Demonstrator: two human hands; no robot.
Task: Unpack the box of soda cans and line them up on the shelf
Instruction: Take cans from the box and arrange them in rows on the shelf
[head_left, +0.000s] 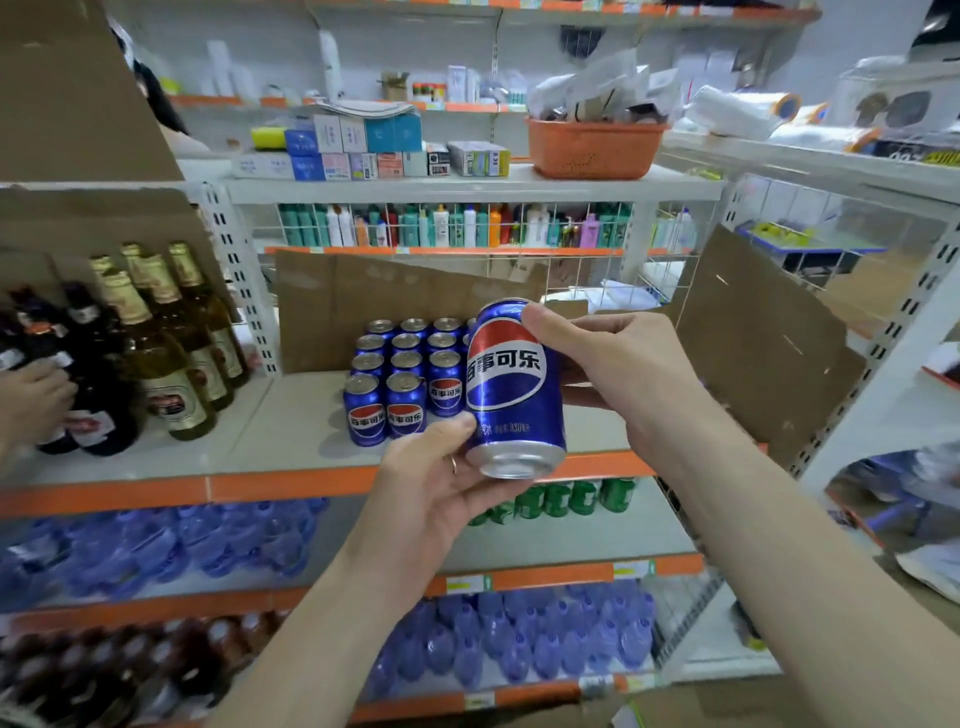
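Observation:
A blue soda can with a red, white and blue logo hangs in the air in front of the shelf, tilted slightly. My left hand holds its lower part, thumb on the front near the base. My right hand grips its upper right side, fingertips at the top rim. Behind it, several identical cans stand in rows on the shelf, against a cardboard sheet. The box is not in view.
Glass bottles stand on the shelf's left part, where another person's hand reaches in. A cardboard panel leans at the right. Green cans and blue water bottles fill lower shelves. An orange basket sits above.

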